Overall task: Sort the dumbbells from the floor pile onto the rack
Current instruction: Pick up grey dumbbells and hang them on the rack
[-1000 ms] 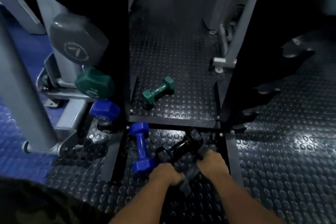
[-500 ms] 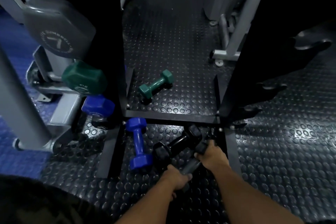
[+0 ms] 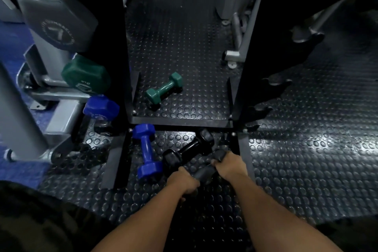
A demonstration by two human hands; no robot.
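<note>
A grey dumbbell (image 3: 205,172) lies low over the studded floor, gripped at both ends: my left hand (image 3: 185,180) holds its near end and my right hand (image 3: 230,164) its far end. Just behind it rests a black dumbbell (image 3: 189,148). A blue dumbbell (image 3: 145,149) lies to the left of that. A small green dumbbell (image 3: 164,90) lies farther back inside the black rack base (image 3: 181,121). On the rack's left side hang a grey 7 dumbbell (image 3: 58,20), a green one (image 3: 86,76) and a blue one (image 3: 101,108).
Black rack uprights (image 3: 110,32) stand left and right of the gap. A grey machine frame (image 3: 18,112) stands at the left, another grey frame foot (image 3: 233,55) at the back right. Empty rack cradles (image 3: 306,32) stick out on the right.
Both hands have slid slightly apart along the grey dumbbell and shifted a little to the right. The other dumbbells lie where they were.
</note>
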